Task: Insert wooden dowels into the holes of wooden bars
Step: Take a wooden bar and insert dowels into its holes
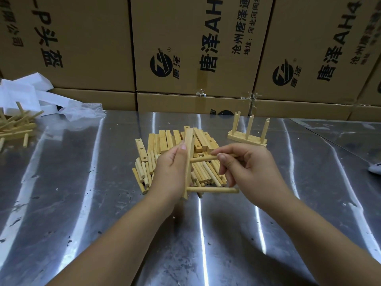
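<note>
two hands (169, 172) — one bar (189, 162), two dowels (203, 158)

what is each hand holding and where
The left hand grips the bar around its middle. The right hand pinches a dowel toward its right end, with the other end at the bar.

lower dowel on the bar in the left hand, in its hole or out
In. The lower dowel juts sideways from the bar near its bottom end; the left hand grips the bar. Depth cannot be told.
</note>
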